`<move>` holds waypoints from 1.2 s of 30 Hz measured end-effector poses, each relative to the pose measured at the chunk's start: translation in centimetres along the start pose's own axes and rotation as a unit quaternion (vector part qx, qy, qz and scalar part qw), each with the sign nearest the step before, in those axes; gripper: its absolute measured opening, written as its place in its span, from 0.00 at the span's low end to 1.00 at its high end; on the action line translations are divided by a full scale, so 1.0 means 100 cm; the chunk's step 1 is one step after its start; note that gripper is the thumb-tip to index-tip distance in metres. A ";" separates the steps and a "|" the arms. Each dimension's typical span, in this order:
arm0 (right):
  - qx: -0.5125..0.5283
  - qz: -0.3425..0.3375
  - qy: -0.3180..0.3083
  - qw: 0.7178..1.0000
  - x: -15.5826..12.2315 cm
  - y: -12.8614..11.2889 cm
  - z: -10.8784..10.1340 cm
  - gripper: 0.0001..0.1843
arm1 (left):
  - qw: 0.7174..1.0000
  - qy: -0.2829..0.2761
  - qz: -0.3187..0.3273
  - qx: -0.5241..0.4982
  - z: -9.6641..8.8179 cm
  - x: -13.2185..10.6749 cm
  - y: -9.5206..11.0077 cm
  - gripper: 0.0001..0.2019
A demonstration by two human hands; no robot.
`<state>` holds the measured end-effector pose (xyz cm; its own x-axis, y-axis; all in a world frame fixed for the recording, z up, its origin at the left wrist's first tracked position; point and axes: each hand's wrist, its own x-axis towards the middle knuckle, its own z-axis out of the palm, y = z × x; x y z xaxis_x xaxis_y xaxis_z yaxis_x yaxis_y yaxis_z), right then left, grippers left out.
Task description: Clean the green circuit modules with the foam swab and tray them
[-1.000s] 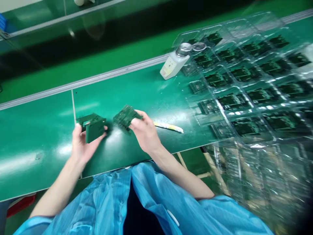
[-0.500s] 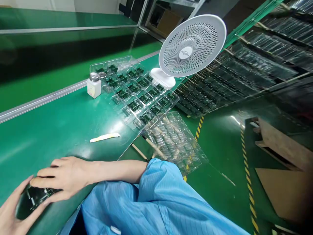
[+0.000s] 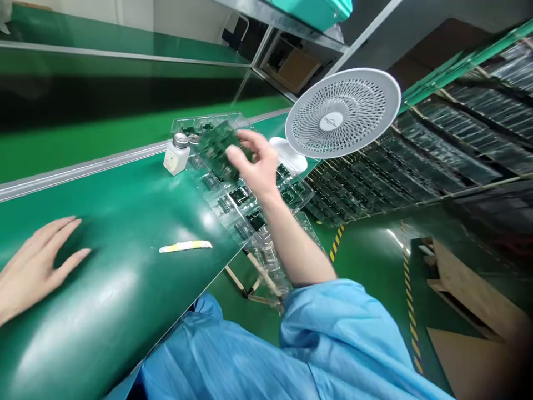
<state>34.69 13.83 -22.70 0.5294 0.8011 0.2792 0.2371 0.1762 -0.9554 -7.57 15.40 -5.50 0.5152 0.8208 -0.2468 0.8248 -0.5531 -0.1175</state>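
My right hand (image 3: 257, 161) pinches a green circuit board (image 3: 220, 151) by its right edge, tilted and blurred by motion. The board is held above a clear plastic blister tray (image 3: 227, 214), whose pockets hold several more circuit boards. Part of the tray is hidden behind my hand and the board. At the left edge, my left hand (image 3: 39, 261) rests on the green table mat (image 3: 137, 216) with fingers stretched out and nothing in them. Between the hands lies a thin white and yellow strip (image 3: 185, 246), close to the table's edge.
A white pump bottle (image 3: 177, 154) with a metal cap stands left of the tray. Behind the tray is a white fan (image 3: 343, 114) on its base. Racks of trays (image 3: 400, 150) stand to the right; cardboard (image 3: 466, 355) lies on the floor.
My right hand has moved from the lower left to above the tray, carrying the circuit board. My left hand has let go of the board. The view has shifted slightly.
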 end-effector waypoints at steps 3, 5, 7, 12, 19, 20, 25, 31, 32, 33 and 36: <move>-0.113 0.074 0.062 0.989 0.053 0.058 -0.008 0.22 | 0.999 0.000 0.041 0.032 0.028 0.051 0.018 0.36; -0.189 0.105 0.055 0.975 0.084 0.089 -0.003 0.22 | 0.998 0.008 0.041 0.047 0.045 0.076 0.032 0.37; -0.260 0.128 0.029 0.957 0.110 0.111 0.007 0.23 | 0.997 0.010 0.041 0.057 0.055 0.091 0.044 0.37; -0.351 0.167 -0.062 0.919 0.153 0.140 0.042 0.24 | 0.996 -0.003 0.039 0.084 0.060 0.099 0.056 0.36; -0.326 0.180 -0.159 0.914 0.175 0.179 0.025 0.16 | 0.988 -0.009 0.053 0.145 0.054 0.092 0.061 0.36; -0.327 0.171 -0.163 0.915 0.176 0.182 0.017 0.16 | 0.987 -0.006 0.059 0.149 0.054 0.091 0.062 0.36; -0.345 0.152 -0.129 0.917 0.175 0.184 0.001 0.22 | 0.983 0.007 0.086 0.161 0.051 0.085 0.061 0.35; -0.339 0.173 -0.094 0.920 0.177 0.201 0.025 0.25 | 0.976 0.015 0.109 0.187 0.046 0.082 0.064 0.32; -0.336 0.178 -0.107 0.919 0.176 0.206 0.029 0.24 | 0.976 0.014 0.109 0.188 0.046 0.081 0.064 0.31; -0.333 0.183 -0.121 0.917 0.174 0.212 0.030 0.23 | 0.976 0.013 0.108 0.187 0.046 0.080 0.063 0.31; -0.339 0.189 -0.142 0.911 0.166 0.224 0.025 0.21 | 0.979 0.005 0.098 0.178 0.047 0.080 0.058 0.30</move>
<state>46.81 32.52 -39.69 0.4686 0.8638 -0.1852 0.5803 -0.4591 -0.6727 0.24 18.09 -12.69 0.6592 0.6940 -0.2896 0.5771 -0.7138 -0.3968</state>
